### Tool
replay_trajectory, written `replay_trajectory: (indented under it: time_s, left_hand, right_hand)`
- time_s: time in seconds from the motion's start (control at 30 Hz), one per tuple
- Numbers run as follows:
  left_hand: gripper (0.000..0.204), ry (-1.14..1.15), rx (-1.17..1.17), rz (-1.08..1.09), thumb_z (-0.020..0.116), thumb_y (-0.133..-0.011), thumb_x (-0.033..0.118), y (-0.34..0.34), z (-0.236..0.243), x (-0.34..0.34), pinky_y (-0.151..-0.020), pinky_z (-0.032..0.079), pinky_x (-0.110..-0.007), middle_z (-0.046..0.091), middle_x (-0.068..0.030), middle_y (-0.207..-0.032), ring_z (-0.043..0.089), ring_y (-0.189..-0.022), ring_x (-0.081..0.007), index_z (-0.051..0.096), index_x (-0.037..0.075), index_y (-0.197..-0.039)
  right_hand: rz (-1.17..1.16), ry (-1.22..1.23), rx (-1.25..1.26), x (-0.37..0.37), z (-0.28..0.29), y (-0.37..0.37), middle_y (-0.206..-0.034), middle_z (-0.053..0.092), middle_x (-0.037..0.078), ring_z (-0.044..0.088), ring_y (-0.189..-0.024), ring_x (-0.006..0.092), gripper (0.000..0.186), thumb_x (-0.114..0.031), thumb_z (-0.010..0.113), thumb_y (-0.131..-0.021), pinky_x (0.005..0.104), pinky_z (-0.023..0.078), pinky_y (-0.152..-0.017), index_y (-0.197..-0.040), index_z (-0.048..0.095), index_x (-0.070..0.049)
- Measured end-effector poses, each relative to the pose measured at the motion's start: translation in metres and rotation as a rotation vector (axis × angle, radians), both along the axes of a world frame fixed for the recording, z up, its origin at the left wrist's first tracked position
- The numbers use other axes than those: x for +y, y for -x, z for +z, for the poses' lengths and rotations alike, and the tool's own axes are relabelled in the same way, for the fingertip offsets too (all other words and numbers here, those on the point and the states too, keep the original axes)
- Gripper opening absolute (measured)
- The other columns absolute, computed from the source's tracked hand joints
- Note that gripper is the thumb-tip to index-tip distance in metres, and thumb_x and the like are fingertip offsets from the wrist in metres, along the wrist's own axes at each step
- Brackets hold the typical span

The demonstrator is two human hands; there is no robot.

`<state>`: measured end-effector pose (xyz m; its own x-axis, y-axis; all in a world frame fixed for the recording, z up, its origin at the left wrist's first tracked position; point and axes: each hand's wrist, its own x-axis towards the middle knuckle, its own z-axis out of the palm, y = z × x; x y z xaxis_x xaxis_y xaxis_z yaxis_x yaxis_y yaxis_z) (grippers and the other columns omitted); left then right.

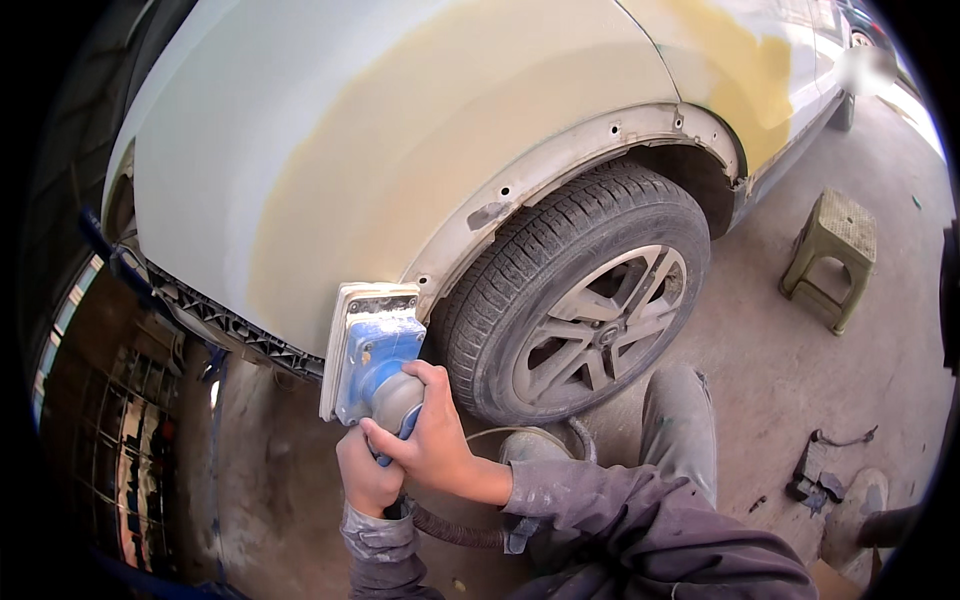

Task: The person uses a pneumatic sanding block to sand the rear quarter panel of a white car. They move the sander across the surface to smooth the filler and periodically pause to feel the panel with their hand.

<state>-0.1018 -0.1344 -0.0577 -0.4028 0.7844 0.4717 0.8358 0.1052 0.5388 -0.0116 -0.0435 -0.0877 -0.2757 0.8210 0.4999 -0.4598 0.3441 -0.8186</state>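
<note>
A blue power sander (pixel 378 352) with a rectangular, dust-whitened pad is held up against the lower rear corner of a pale car panel (pixel 340 190), just behind the wheel arch. The pad's working face is turned away from me. My left hand (pixel 368 472) grips the sander's rear handle end, fingers wrapped round. Higher up, my right hand (pixel 432 435) is closed over the grey, rounded motor housing. A ribbed dark hose (pixel 455 532) runs from near my left hand under my right forearm. Yellowish filler or primer tints a wide area of the panel.
Right of the sander stands the car's wheel (pixel 600 330), its tyre close to the tool. A plastic stool (pixel 838 250) is on the concrete floor (pixel 745 400) to the right. Dark tool parts (pixel 818 475) lie lower right. My bent knee (pixel 680 420) is near the wheel.
</note>
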Motion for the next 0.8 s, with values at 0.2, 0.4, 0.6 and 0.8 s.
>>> replay_trajectory:
  time_s: [0.2,0.4,0.6,0.8]
  left_hand:
    - [0.029,0.055,0.128,-0.045,0.067,-0.081,0.018,-0.072,0.048,0.079,-0.068,0.052,-0.042,0.068,-0.0267,-0.083,0.069,-0.082,-0.0434,0.062,-0.007,-0.094]
    - [0.047,0.14,0.164,-0.093,0.074,-0.079,0.032,-0.141,0.071,0.178,-0.075,0.053,-0.051,0.068,-0.029,-0.087,0.066,-0.086,-0.0478,0.062,-0.008,-0.099]
    - [0.056,0.328,0.203,-0.111,0.074,-0.077,0.041,-0.189,0.095,0.246,-0.079,0.057,-0.049,0.07,-0.0296,-0.092,0.07,-0.089,-0.0437,0.062,-0.011,-0.094]
    - [0.051,0.241,0.043,-0.228,0.073,-0.077,0.035,-0.174,0.079,0.234,-0.081,0.058,-0.048,0.07,-0.029,-0.092,0.071,-0.09,-0.0422,0.062,-0.011,-0.097]
  right_hand:
    - [-0.065,0.051,0.089,0.074,0.031,-0.059,-0.123,0.048,0.023,0.055,-0.111,0.0337,0.073,-0.024,0.079,-0.081,0.0418,0.045,-0.095,-0.134,0.034,0.0]
    - [-0.129,0.174,0.288,0.165,0.046,-0.125,-0.11,0.053,0.016,0.056,-0.098,0.0198,0.064,-0.025,0.073,-0.088,0.0354,0.048,-0.088,-0.131,0.033,-0.001]
    - [-0.225,0.269,0.395,0.232,0.049,-0.172,-0.105,0.056,0.009,0.055,-0.091,0.0132,0.049,-0.027,0.067,-0.095,0.0288,0.049,-0.081,-0.126,0.041,0.0]
    - [-0.212,0.174,0.362,0.221,0.054,-0.172,-0.105,0.055,0.007,0.055,-0.089,0.0119,0.038,-0.021,0.063,-0.096,0.0279,0.049,-0.08,-0.123,0.044,-0.002]
